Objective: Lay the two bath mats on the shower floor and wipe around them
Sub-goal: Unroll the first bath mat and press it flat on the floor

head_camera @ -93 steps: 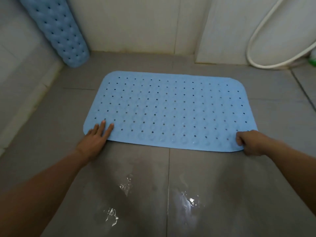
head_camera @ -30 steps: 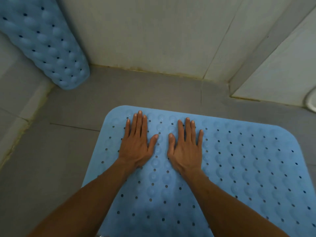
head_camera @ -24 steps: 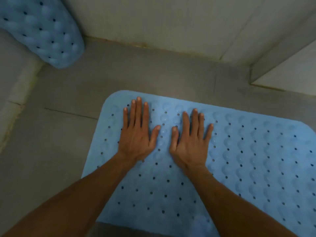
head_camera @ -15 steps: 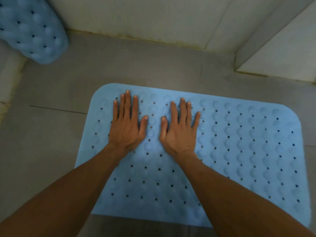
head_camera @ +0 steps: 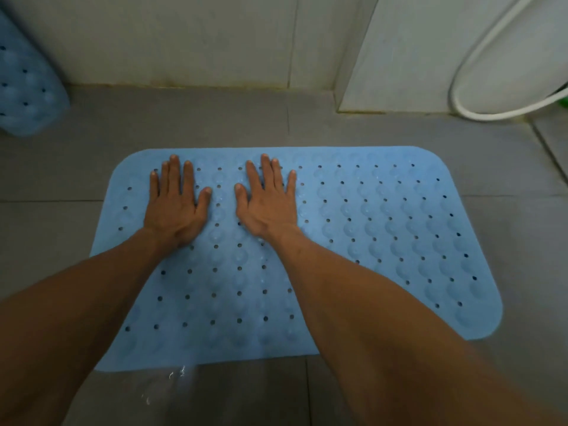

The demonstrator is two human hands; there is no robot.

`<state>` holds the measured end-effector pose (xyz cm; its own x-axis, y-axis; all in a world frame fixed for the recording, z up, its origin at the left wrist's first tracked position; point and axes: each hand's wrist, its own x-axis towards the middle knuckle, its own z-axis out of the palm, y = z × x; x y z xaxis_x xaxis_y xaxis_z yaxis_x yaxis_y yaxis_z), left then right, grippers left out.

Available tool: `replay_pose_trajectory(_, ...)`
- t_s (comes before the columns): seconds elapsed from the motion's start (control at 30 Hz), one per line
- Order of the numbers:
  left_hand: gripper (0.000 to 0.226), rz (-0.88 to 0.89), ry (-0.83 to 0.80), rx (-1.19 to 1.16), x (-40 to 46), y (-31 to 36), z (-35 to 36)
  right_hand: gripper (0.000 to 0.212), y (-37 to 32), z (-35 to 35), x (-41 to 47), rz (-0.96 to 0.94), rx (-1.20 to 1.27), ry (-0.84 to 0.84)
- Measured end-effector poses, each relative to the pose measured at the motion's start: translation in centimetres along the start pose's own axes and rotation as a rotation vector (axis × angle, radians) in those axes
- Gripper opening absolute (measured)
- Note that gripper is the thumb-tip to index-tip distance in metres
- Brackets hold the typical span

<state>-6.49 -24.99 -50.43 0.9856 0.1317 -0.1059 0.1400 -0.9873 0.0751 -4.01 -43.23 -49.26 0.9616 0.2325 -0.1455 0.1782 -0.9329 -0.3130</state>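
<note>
A light blue bath mat [head_camera: 384, 241] with rows of small holes and bumps lies flat on the grey tiled shower floor [head_camera: 215, 118]. My left hand [head_camera: 175, 204] rests palm down on the mat's far left part, fingers spread. My right hand [head_camera: 267, 204] lies flat beside it, a little to the right, also palm down. Neither hand holds anything. A second blue mat [head_camera: 27, 87] leans against the wall in the far left corner, partly cut off by the frame edge.
White tiled walls close the far side, with a protruding corner [head_camera: 353, 87] at the right. A white hose [head_camera: 479, 115] loops down the right wall to the floor. A wet patch [head_camera: 172, 382] glistens on the tile just before the mat's near edge.
Three seconds ago my hands held the mat's near edge; they moved onto its far left part and stay pressed flat. The view has pulled back and shifted right, showing the hose again.
</note>
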Motion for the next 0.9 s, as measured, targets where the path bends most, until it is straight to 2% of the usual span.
replay_pose_trajectory(0.07,0.074,0.002,-0.036,0.001,0.1,0.2,-0.1,0.064,0.3,-0.8,0.3,-0.002,0.095,-0.078)
replay_pose_trajectory(0.13,0.074,-0.011,-0.072,0.017,0.0,0.3,-0.5,0.06,1.2,-2.6,0.3,-0.027,0.294,-0.165)
replay_pose_trajectory(0.2,0.075,-0.019,-0.061,0.113,-0.1,0.4,-1.1,0.057,3.1,-4.5,-0.7,-0.062,0.442,-0.153)
replay_pose_trajectory(0.3,0.073,-0.02,0.071,0.103,-0.4,3.4,-1.9,0.056,8.7,-6.4,-3.0,-0.076,0.279,0.016)
replay_pose_trajectory(0.37,0.073,-0.054,0.119,-0.054,-1.0,8.8,-2.2,0.056,13.6,-7.3,-4.2,-0.048,0.13,0.065)
replay_pose_trajectory(0.47,0.075,-0.041,0.172,-0.227,-0.5,18.8,-2.0,0.057,20.4,-9.0,-4.3,0.051,0.047,0.133)
replay_pose_trajectory(0.6,0.073,-0.003,0.217,-0.332,0.9,29.1,-1.0,0.061,24.7,-9.6,-3.1,0.067,-0.041,0.274)
replay_pose_trajectory(0.7,0.072,0.033,0.209,-0.31,0.0,32.0,1.1,0.06,25.9,-8.2,-3.3,0.065,-0.062,0.283)
replay_pose_trajectory(0.9,0.074,0.006,0.212,-0.231,-0.4,32.0,2.2,0.066,25.9,-7.9,-3.2,0.131,-0.087,0.2)
